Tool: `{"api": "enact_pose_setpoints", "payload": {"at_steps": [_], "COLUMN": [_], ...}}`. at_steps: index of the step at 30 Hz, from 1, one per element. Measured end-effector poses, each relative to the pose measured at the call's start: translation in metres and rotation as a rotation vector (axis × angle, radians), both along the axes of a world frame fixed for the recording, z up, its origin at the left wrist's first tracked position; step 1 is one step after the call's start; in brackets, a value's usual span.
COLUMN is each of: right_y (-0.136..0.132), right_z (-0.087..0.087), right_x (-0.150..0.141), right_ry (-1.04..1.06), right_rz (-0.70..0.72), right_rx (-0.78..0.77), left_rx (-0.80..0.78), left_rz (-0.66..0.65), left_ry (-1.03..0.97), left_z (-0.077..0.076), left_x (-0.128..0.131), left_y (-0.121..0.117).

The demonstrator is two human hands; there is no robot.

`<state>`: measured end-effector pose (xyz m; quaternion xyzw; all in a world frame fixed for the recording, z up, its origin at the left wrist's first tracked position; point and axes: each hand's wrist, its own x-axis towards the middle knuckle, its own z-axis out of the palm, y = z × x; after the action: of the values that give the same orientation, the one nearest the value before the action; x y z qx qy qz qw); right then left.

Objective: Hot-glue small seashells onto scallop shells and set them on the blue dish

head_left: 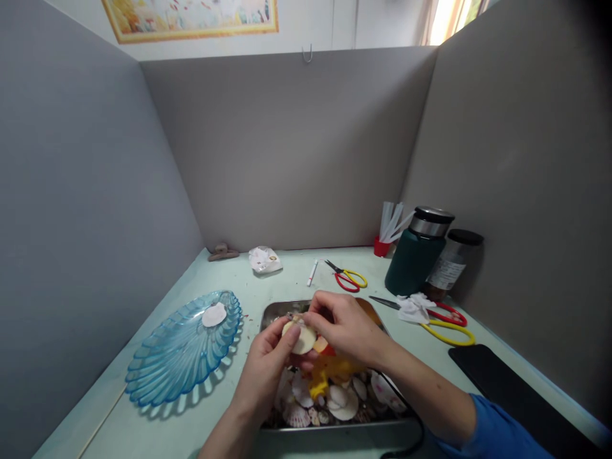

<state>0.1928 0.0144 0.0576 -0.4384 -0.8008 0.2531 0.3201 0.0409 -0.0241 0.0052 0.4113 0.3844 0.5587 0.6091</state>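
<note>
Both hands meet over a steel tray (pixel 272 312) filled with several seashells (pixel 342 400). My left hand (pixel 265 373) is closed around a pale cream scallop shell (pixel 302 339), thumb pressed on its face. My right hand (pixel 347 328) comes in from the right with fingers curled, pinching at the top edge of the same shell. A yellow object (pixel 329 373) lies in the tray just under the hands. To the left a blue glass shell-shaped dish (pixel 182 357) holds one white shell (pixel 213 315).
Grey partition walls close in three sides. Along the back lie a white crumpled packet (pixel 264 259), a pen (pixel 312 272), small red-yellow scissors (pixel 349 278), a red cup of sticks (pixel 388 233), a dark green flask (pixel 417 252) and a jar (pixel 452 264). Larger scissors (pixel 442 324) and a black phone (pixel 516 395) lie right.
</note>
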Motion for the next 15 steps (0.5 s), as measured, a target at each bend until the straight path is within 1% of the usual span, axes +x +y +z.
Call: {"api": "enact_pose_setpoints", "payload": {"at_steps": [2, 4, 6, 9, 13, 15], "right_y": [0.0007, 0.0018, 0.0037, 0.0073, 0.0091, 0.0074], "right_z": [0.0019, 0.0021, 0.0006, -0.0034, -0.0052, -0.0035], "right_x": [0.0015, 0.0028, 0.0037, 0.0048, 0.0051, 0.0044], "right_ry": [0.019, 0.052, 0.096, 0.170, 0.283, 0.307], "right_rz": [-0.012, 0.005, 0.045, 0.103, 0.122, 0.095], "right_rx": [-0.004, -0.018, -0.034, -0.060, -0.064, -0.019], "left_rx": [-0.020, -0.016, 0.002, 0.032, 0.054, 0.048], "left_rz": [-0.039, -0.093, -0.145, -0.181, -0.152, -0.104], "left_ry": [-0.109, -0.208, -0.253, -0.266, -0.275, -0.258], "left_z": [0.0023, 0.0047, 0.0066, 0.0084, 0.0093, 0.0085], "left_x": [-0.0003, -0.0011, -0.0026, -0.0052, -0.0075, -0.0074], "left_y": [0.0010, 0.0014, 0.0009, -0.0011, -0.0023, -0.0017]}}
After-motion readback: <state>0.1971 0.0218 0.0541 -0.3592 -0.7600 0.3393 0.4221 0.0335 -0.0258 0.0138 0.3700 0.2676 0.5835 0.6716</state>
